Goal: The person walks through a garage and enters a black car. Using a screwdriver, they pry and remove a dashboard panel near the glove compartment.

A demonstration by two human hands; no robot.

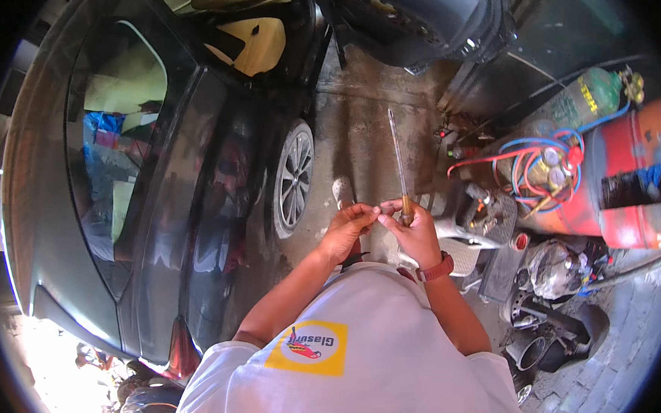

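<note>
We're gripping the rod (398,159) by its wooden handle in our right hand (416,233), fingers curled tight; its long axis is running straight up and away from them. Our left hand (347,226), equally near, is pinching something tiny at the handle. The cylinders' (616,184) contents aren't showing.

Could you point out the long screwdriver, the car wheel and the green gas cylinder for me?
long screwdriver (398,154), head view, middle of its metal shaft.
car wheel (295,177), head view, centre of the spoked rim.
green gas cylinder (592,95), head view, middle of its body.
</note>
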